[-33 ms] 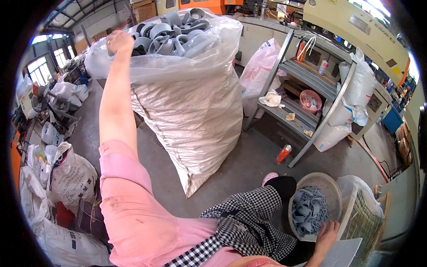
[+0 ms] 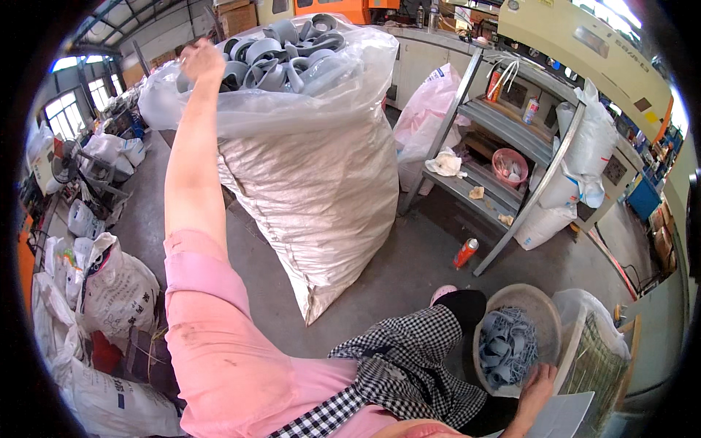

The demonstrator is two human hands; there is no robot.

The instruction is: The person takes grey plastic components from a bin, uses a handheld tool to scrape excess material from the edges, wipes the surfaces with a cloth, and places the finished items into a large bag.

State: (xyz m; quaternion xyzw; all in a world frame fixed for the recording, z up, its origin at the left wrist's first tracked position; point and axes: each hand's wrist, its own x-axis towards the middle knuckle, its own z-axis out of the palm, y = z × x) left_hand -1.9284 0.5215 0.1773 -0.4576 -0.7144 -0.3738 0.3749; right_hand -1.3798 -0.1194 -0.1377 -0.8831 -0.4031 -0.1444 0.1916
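Note:
My left hand (image 2: 201, 60) is stretched out to the upper left edge of a large woven sack (image 2: 307, 197) with a clear plastic liner, heaped with curled grey plastic pieces (image 2: 266, 55). Its fingers look loosely apart, slightly blurred, with no held piece visible. My right hand (image 2: 539, 379) is low at the right, at the near rim of a round beige basin (image 2: 496, 296) of blue-grey scraps, fingers bent and apart. A white board (image 2: 562, 416) lies beside that hand.
A metal step rack (image 2: 504, 124) holds spray cans, a pink basket (image 2: 510, 166) and rags. An orange can (image 2: 465, 252) stands on the floor. White bags (image 2: 120, 292) line the left. Machinery (image 2: 584, 29) stands behind; a mesh-sided container (image 2: 595, 358) is at right.
My left hand has risen a little at the sack's top and its fingers point more upward. My right hand is almost unmoved.

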